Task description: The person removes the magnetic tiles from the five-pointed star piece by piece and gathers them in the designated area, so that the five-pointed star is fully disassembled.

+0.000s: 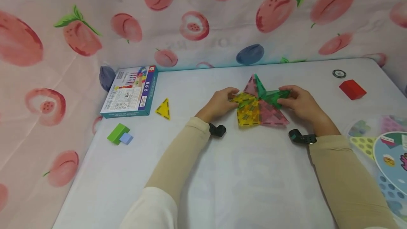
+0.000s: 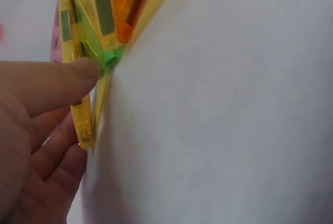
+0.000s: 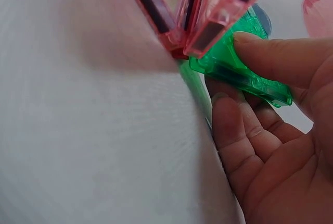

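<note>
A star-like model of see-through magnetic tiles (image 1: 249,115) is at the middle of the table, between both hands. Its tiles are yellow, pink and green, and their tips meet near the centre. My left hand (image 1: 222,102) pinches a yellow tile (image 2: 83,125) at the model's left side, the thumb on its near face and fingers behind. On the other side, a green tile (image 3: 239,73) is between the thumb and fingers of my right hand (image 1: 300,103). A pink tile (image 1: 271,114) stands at the lower right of the model, and another pink point rises at the back.
A loose yellow triangle tile (image 1: 163,109) lies left of the model, near a flat toy box (image 1: 127,96). Green (image 1: 118,133) and blue (image 1: 126,138) blocks sit farther front. At right are a red block (image 1: 353,89), a round chip (image 1: 339,74) and a round printed board (image 1: 392,165).
</note>
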Motion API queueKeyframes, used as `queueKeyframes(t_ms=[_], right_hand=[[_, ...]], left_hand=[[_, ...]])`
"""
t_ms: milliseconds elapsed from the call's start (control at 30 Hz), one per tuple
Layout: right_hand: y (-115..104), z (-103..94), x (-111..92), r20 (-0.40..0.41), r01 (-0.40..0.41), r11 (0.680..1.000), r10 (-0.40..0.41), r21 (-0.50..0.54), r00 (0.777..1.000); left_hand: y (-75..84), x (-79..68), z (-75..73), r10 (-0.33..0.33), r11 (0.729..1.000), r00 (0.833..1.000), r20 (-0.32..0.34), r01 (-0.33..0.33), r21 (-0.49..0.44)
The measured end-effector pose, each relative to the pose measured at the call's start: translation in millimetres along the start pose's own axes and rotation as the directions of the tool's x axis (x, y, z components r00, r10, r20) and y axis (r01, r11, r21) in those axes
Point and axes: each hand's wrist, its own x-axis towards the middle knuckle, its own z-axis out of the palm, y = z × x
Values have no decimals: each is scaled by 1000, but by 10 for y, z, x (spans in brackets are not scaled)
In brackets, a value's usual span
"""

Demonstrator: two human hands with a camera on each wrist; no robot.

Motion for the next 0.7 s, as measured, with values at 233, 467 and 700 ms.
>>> queueKeyframes(t_ms=[233, 467, 700], right_hand=[[8, -1, 8, -6, 13, 1000, -13, -7, 1000], [9, 2, 19, -3, 7, 1000, -7, -8, 1000], [31, 5, 23, 6, 0, 1000, 0, -2, 1000]], left_hand=[[-26, 13, -35, -51, 997, 999, 0, 51, -64], [3, -14, -136, -53, 990, 996, 73, 62, -130], [-9, -33, -163, -84, 970, 986, 143, 114, -216]])
